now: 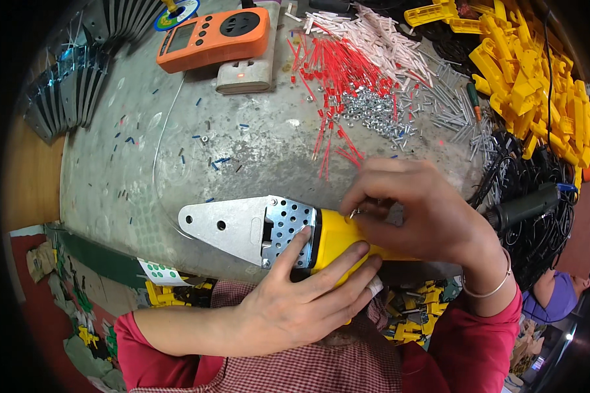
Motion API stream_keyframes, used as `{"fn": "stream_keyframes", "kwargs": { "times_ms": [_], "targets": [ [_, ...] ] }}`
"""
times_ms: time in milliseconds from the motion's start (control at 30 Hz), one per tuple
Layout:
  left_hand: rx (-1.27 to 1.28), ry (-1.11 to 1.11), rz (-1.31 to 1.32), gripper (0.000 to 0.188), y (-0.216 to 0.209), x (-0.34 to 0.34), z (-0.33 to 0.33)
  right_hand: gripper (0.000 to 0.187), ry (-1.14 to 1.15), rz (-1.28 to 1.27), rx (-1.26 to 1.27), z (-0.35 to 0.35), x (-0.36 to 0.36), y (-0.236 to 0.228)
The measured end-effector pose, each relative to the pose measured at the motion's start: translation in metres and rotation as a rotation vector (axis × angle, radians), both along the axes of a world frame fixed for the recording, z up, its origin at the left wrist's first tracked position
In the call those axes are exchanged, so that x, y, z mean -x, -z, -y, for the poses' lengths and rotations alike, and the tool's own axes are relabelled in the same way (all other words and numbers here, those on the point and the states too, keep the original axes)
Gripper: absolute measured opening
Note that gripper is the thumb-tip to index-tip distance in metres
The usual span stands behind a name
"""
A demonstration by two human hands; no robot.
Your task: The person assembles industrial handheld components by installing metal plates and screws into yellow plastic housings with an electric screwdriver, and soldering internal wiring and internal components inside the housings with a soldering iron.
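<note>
A heating tool with a yellow plastic body [332, 237], a perforated metal collar [287, 226] and a flat, tapered metal plate [226, 226] lies at the table's near edge, plate pointing left. My left hand [301, 291] holds it from the near side, its index finger on the collar and the other fingers across the yellow body. Over the yellow body, my right hand [410, 209] is closed in a pinch, with a small shiny metal piece [354, 213] at the fingertips. The tool's right end is mostly hidden by my hands.
Red-ended lamp leads [347, 65], white sleeves [380, 36], nuts [370, 111] and screws [455, 114] lie in heaps beyond. Yellow housings [524, 72] and black cables [531, 164] crowd the right, beside a dark cylindrical tool [524, 206]. An orange meter [213, 39] stands on the far left.
</note>
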State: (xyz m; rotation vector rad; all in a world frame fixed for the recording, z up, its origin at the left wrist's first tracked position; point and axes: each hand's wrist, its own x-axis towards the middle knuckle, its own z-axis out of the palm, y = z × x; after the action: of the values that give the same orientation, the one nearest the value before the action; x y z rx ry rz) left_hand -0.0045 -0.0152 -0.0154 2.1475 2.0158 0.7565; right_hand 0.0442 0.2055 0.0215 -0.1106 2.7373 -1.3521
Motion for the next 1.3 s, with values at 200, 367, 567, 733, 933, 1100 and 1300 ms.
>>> {"fn": "stream_keyframes", "kwargs": {
  "times_ms": [200, 367, 567, 733, 933, 1100, 1300],
  "targets": [
    [-0.006, -0.005, -0.005, 0.024, 0.002, -0.001, 0.001, 0.019, -0.041, -0.048, -0.037, 0.001, 0.000, 0.003],
    [-0.010, -0.008, -0.023, 0.024, 0.002, -0.003, 0.001, 0.019, -0.031, -0.176, -0.011, 0.004, -0.003, 0.009],
    [0.022, 0.024, -0.047, 0.027, 0.000, 0.000, 0.000, 0.016, 0.143, -0.187, -0.168, -0.005, -0.018, 0.008],
    [0.039, 0.010, -0.065, 0.025, -0.001, -0.003, 0.000, 0.013, 0.283, 0.143, -0.116, -0.021, -0.068, -0.016],
    [0.066, -0.017, -0.113, 0.015, -0.003, -0.003, 0.000, 0.017, 0.165, 0.052, -0.274, -0.018, -0.076, -0.015],
    [0.067, -0.012, -0.108, 0.014, -0.003, -0.004, -0.001, 0.022, 0.217, 0.049, -0.293, -0.015, -0.083, -0.018],
    [0.053, -0.021, -0.114, 0.014, -0.002, -0.005, -0.001, 0.031, 0.331, -0.067, -0.351, 0.020, -0.103, -0.009]
  ]
}}
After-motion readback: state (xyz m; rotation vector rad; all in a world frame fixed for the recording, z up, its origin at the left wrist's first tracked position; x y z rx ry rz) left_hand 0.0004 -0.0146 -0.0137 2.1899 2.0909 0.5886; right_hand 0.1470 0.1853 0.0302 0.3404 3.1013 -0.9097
